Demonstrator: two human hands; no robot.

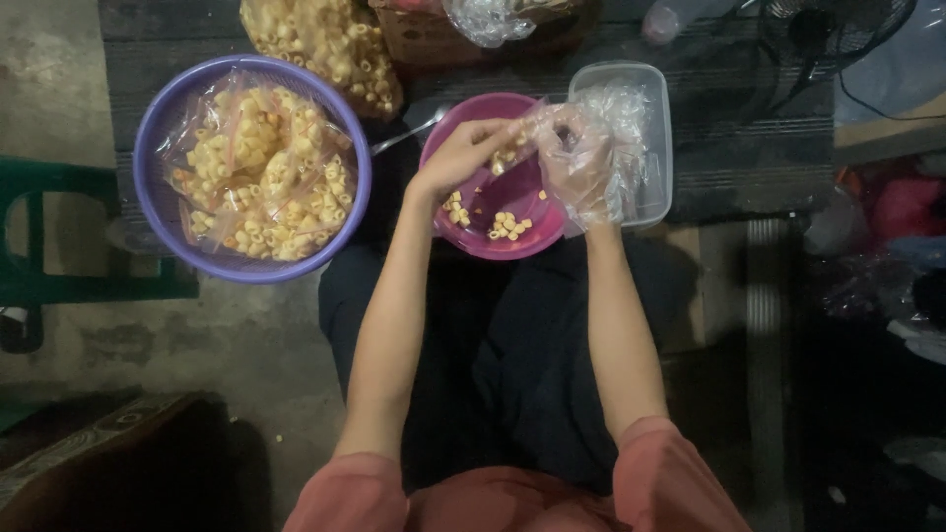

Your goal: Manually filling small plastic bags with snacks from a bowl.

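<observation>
Just above the round magenta plastic bowl [493,222], we are bringing both hands together. Our left hand [463,158] is bare, its fingers [493,133] pinched narrow on a few pale yellow ring-shaped snack pieces [506,158], and it is feeding them toward the small clear plastic bag [552,128] at its fingertips. Our right hand [581,167], wearing a thin clear plastic glove, is curling its fingers around that bag and holding its mouth open.

Below the fingers, only a scattering of loose pieces is lying in the magenta bowl, so we judge the supply there is nearly used up. Well to the left of the left fingers, the round purple plastic basin [148,148] is holding a heap of filled clear bags [261,172], so much of the packing looks done. Beyond them, a large clear sack of the same snack [325,44] is waiting, still full. Just right of the right fingers, a clear rectangular plastic tub [655,108] is sitting.
</observation>
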